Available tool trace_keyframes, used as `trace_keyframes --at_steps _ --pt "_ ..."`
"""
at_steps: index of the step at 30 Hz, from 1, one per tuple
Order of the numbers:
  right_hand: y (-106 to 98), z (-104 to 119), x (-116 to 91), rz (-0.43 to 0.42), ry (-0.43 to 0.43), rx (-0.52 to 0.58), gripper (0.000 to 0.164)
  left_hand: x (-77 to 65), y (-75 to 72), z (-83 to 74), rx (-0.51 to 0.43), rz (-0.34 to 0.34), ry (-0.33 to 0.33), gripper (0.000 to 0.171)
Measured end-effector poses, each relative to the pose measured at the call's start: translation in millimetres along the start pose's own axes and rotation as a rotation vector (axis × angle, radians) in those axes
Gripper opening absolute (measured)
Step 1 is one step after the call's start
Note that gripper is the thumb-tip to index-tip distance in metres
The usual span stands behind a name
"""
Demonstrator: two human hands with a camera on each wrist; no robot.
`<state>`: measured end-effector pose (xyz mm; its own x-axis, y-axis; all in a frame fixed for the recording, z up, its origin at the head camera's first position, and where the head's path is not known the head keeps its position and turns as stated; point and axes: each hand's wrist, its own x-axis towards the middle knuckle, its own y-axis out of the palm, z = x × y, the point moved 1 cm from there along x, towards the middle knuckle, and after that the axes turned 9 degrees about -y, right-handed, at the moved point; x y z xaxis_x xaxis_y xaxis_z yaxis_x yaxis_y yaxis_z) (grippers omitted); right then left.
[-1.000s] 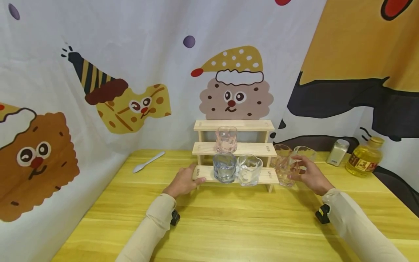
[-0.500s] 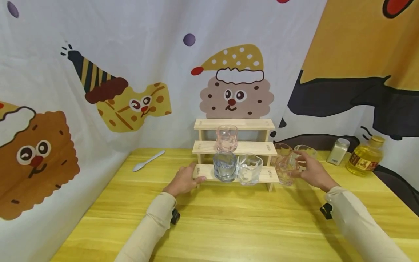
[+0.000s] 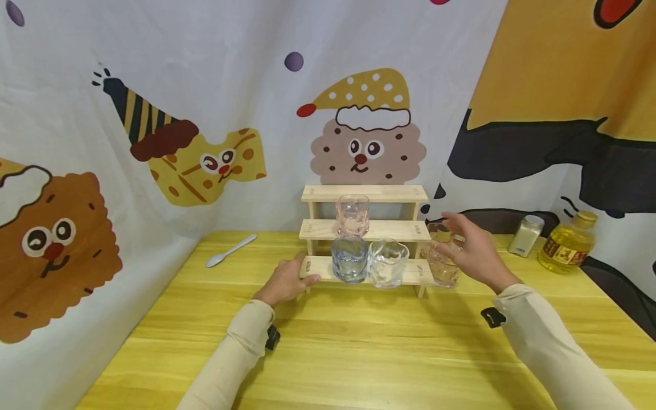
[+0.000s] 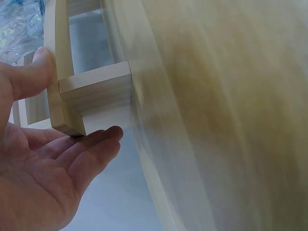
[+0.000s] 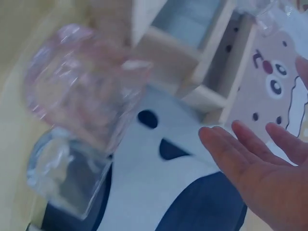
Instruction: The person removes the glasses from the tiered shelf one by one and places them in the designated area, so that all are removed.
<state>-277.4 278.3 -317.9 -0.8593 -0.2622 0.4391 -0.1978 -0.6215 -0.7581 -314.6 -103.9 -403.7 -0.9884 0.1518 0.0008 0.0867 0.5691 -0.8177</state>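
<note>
A three-step wooden stand (image 3: 365,230) bears a pink glass (image 3: 352,215) on its middle step. On the lowest step sit a blue-grey glass (image 3: 350,259) and a clear glass (image 3: 388,263), side by side. My left hand (image 3: 283,282) holds the left end of the lowest step, thumb over the board and fingers along its end. To the right of the stand is another pink glass (image 3: 443,270), with more pink glass behind it. My right hand (image 3: 474,256) is raised over there, fingers stretched and nothing between them. A second clear glass (image 5: 70,171) shows in the right wrist view.
A white spoon (image 3: 231,251) lies on the wooden table (image 3: 328,353) to the left. A lidded jar (image 3: 527,236) and a bottle of yellow oil (image 3: 568,244) stand at the back right. Behind the table hangs a cartoon-printed cloth (image 3: 246,45).
My right hand has lifted away from the glasses on the right and moved up and slightly left. The left hand stays on the stand's left end.
</note>
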Motion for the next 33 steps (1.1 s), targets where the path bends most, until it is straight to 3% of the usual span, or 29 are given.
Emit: trace_keyframes --at_steps 4,12,19,33 --pt "5.5 12.3 8.5 -0.018 -0.045 0.070 0.068 0.3 0.8 0.1 0.000 0.000 0.003 0.070" --pt "22.6 20.7 30.6 0.014 -0.034 0.183 0.068 -0.6 1.2 -0.2 -0.007 0.006 0.005 0.070" --pt "29.9 29.0 48.6 0.121 0.032 0.285 0.075 -0.7 -0.7 -0.2 0.001 0.000 0.014 0.068" --pt "48.5 58.1 84.2 0.237 0.079 0.287 0.079 -2.5 -1.3 -2.1 0.013 -0.004 0.013 0.070"
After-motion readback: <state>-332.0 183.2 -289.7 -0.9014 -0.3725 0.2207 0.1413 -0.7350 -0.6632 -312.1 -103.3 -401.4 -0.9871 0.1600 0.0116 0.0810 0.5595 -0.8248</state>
